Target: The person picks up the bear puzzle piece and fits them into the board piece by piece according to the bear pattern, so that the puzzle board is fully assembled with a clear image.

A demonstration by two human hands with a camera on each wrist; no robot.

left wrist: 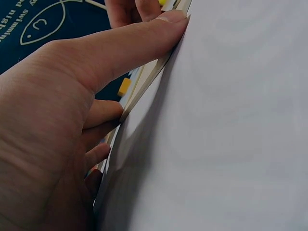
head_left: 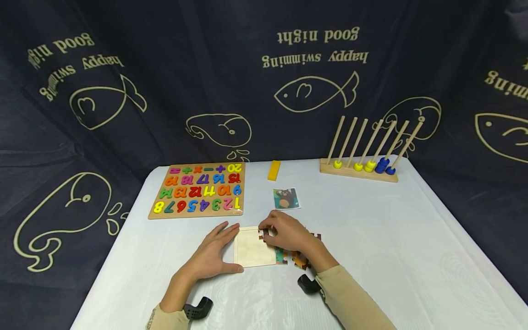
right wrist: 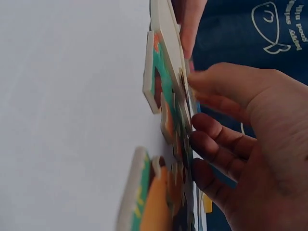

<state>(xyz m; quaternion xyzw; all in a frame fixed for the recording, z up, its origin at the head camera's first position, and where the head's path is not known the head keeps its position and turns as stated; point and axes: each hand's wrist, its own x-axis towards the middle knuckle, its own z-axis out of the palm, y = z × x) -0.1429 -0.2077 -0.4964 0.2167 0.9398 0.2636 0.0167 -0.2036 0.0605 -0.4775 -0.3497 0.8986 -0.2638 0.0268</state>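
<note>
A pale wooden puzzle tray (head_left: 252, 250) lies on the white table. My left hand (head_left: 207, 256) spans its left side with fingers spread, the thumb at the near edge and a fingertip by the far left corner. Over the tray's far right part, my right hand (head_left: 288, 231) pinches a small brown and white jigsaw piece (head_left: 261, 235) between thumb and fingers. Loose jigsaw pieces (head_left: 300, 261), orange, brown and green, lie against the tray's right side, partly under the right hand. In the right wrist view, a green piece (right wrist: 166, 72) leans along the tray's edge.
Beyond the tray lies a bear picture card (head_left: 286, 199), with a yellow block (head_left: 274, 170) behind it. A wooden number board (head_left: 198, 212) sits at the back left. At the back right stands a peg abacus (head_left: 346, 171) with yellow and blue beads. Dark fish-print cloth (head_left: 247, 91) hangs behind.
</note>
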